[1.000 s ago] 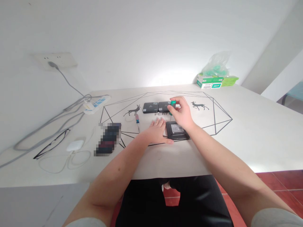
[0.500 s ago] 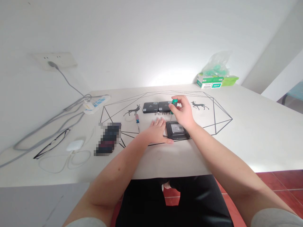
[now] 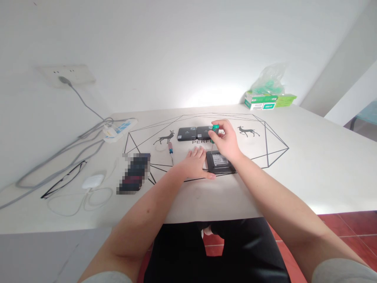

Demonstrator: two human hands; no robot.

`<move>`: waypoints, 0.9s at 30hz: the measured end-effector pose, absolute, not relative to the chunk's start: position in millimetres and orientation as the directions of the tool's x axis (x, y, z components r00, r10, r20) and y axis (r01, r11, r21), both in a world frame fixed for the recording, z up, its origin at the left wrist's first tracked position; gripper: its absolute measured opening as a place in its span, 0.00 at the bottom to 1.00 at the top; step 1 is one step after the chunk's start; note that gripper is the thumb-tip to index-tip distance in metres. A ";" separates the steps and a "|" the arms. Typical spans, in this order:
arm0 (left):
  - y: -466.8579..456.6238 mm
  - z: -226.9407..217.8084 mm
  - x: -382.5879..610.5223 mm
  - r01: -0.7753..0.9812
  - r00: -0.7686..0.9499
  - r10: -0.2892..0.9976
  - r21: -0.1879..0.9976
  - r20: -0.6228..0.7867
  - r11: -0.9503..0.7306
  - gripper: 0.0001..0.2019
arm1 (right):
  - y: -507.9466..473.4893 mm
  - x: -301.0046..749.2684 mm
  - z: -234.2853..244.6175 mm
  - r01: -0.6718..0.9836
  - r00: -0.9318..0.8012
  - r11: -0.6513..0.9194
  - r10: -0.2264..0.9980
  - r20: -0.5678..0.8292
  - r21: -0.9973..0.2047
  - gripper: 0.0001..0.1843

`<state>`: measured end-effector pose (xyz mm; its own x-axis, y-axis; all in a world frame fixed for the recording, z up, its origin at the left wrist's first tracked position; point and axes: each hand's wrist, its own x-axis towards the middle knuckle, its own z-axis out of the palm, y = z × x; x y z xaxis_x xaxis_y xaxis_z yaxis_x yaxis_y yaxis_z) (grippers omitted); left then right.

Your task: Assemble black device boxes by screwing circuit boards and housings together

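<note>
A dark flat box with a white label (image 3: 221, 164) lies on the white table (image 3: 294, 173) in front of me. My right hand (image 3: 225, 142) is closed round a green-handled screwdriver (image 3: 214, 130), held upright with its tip on the box's far left corner. My left hand (image 3: 195, 164) lies flat on the table with fingers stretched out, its thumb against the box's left edge. Two more dark boxes (image 3: 196, 133) sit side by side just behind.
A second screwdriver with a red and blue handle (image 3: 170, 150) lies left of my left hand. Further left are a blurred dark object (image 3: 134, 173), glasses (image 3: 63, 179), a white charger with cable (image 3: 93, 182) and a power strip (image 3: 119, 130). Green packets (image 3: 269, 100) stand at the back right.
My right hand's fingers shifted slightly on the green screwdriver handle, which tilted right and came back. The left hand and the box stayed put.
</note>
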<state>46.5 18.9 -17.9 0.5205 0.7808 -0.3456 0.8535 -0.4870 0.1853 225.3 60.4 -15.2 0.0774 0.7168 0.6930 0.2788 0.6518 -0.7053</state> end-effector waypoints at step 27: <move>20.9 -21.8 46.0 0.852 0.523 0.784 0.199 -0.334 -0.484 0.70 | 58.8 228.2 -11.9 0.271 0.090 0.676 0.691 0.718 -0.685 0.12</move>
<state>46.0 20.9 -21.8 0.5235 0.7839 -0.3340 0.8520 -0.4840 0.1994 228.2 58.8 -11.9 0.0896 0.6906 0.7177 0.2713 0.6764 -0.6847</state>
